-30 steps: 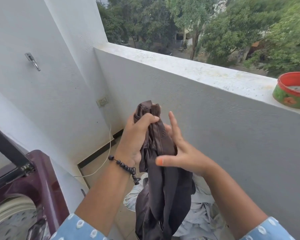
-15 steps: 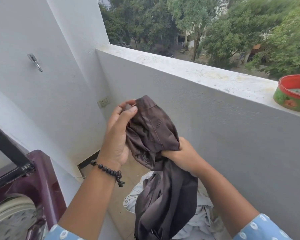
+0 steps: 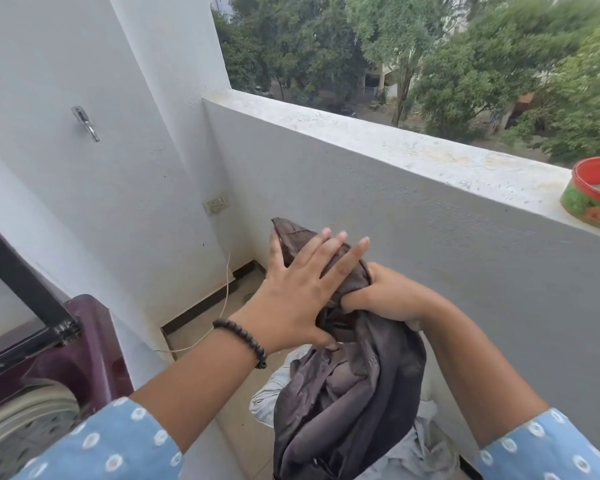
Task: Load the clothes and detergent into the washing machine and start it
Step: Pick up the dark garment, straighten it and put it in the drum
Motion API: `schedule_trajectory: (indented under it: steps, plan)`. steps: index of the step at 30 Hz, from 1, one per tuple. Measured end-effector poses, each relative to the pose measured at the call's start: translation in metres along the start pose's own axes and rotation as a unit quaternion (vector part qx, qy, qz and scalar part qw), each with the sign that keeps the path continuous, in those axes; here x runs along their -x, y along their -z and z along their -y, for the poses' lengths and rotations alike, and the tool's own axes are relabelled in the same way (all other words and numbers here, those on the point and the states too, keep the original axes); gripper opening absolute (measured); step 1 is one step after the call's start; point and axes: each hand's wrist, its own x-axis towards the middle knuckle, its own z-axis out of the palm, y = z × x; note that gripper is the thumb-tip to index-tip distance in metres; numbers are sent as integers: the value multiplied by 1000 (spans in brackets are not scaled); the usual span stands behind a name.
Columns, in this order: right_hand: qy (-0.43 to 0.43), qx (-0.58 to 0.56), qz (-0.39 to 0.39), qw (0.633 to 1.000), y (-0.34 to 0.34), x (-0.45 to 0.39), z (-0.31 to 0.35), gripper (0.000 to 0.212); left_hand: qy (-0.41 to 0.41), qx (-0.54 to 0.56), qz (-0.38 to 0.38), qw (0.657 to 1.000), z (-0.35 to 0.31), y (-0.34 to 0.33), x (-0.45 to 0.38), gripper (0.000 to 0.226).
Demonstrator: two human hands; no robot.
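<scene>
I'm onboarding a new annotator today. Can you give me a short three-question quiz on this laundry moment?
1. True or false: the left hand lies with straight fingers spread over the dark garment.
2. Which hand has a closed grip on the garment? A) left B) right C) neither
3. Fill in: the red-rimmed bowl sits on top of the balcony ____.

Key
1. True.
2. B: the right hand bunches the cloth in curled fingers.
3. Wall. The washing machine is at lower left, lid raised.
</scene>
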Motion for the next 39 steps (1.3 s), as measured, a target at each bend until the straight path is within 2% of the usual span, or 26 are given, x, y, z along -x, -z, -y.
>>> schedule_trajectory:
  steps: [3,4,6,9,12,14,15,16,18,20,22,25,28,30,32,33,35,37,39]
  plan:
    - [4,-28,27,999,-3,2,1,8,7,40,-113,993,6,-13,-5,98]
    - [5,-35,29,999,-4,2,0,11,1,58,-130,990,9,-12,-7,85]
    - [6,-29,28,999,-5,1,-3,31,-13,93,-124,988,13,-5,-9,67]
    - [33,-31,9,999,1,6,-3,29,5,129,-106,986,18,8,-13,53]
    - [73,-45,1,996,6,15,-6,61,76,219,-91,969,21,23,-11,44]
    - [102,-50,-1,994,-1,17,-11,85,124,305,-110,938,23,32,-12,37]
    - [109,-62,-15,992,-8,16,-15,90,145,353,-126,915,25,36,-13,32]
    - [112,-87,-38,989,-16,15,-18,89,163,396,-141,893,26,40,-14,28]
    - [119,-140,-83,980,-32,13,-23,66,186,449,-164,858,30,45,-17,27]
    - [118,-157,-105,975,-37,11,-24,39,194,466,-168,847,34,47,-16,30]
    - [131,-157,-117,972,-30,9,-23,23,203,466,-151,848,40,48,-10,26]
    - [184,-58,-201,960,-5,8,-13,22,204,465,-93,856,51,46,3,20]
    - [254,114,-285,917,13,9,3,15,218,489,-42,843,53,43,13,24]
    - [279,190,-329,882,16,7,13,16,227,535,-32,813,52,43,16,30]
    - [281,217,-355,865,11,5,22,17,229,585,-44,777,52,41,19,42]
    - [278,204,-358,868,8,4,25,15,228,607,-57,759,51,41,19,43]
    - [262,139,-333,895,-3,4,29,17,232,641,-97,725,49,42,20,31]
    - [237,45,-276,930,-13,9,35,25,243,679,-140,679,47,44,21,19]
    - [223,-45,-204,952,-24,16,38,38,261,714,-172,626,44,46,21,23]
